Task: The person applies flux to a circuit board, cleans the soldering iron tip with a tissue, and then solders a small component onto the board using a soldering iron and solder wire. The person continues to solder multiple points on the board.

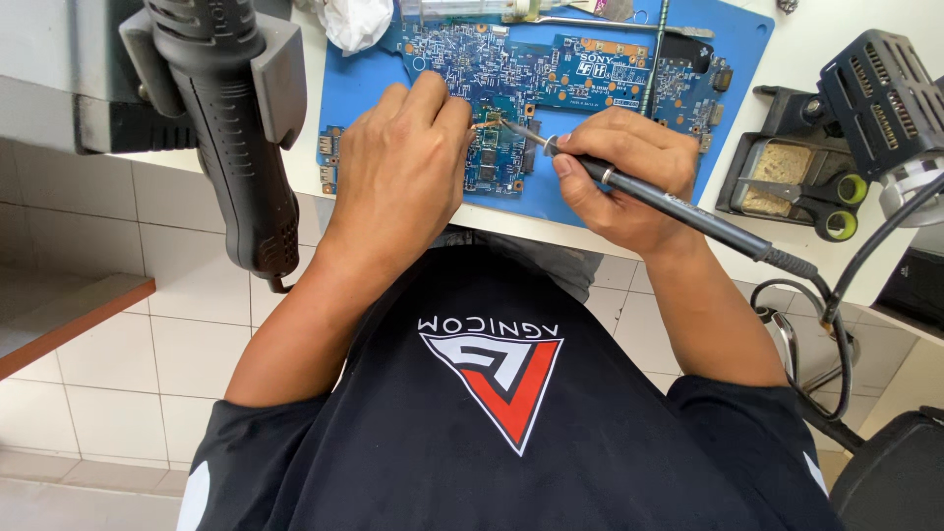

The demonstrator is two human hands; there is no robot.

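A blue circuit board [551, 69] lies on a blue work mat [733, 39] on the white bench. My left hand [398, 172] rests on the board's near left part, fingers closed and pressing something small that is hidden under them. My right hand [619, 177] grips a black soldering iron [678, 211] like a pen. Its metal tip [511, 128] touches the board right beside my left fingertips. The iron's cable [836, 295] runs off to the right.
A black hot-air gun [236, 138] hangs in a grey holder at the left. A soldering stand with a sponge tray [787, 172] sits at the right. Crumpled white tissue [356, 22] and metal tweezers [590, 22] lie at the mat's far edge. Tiled floor shows below.
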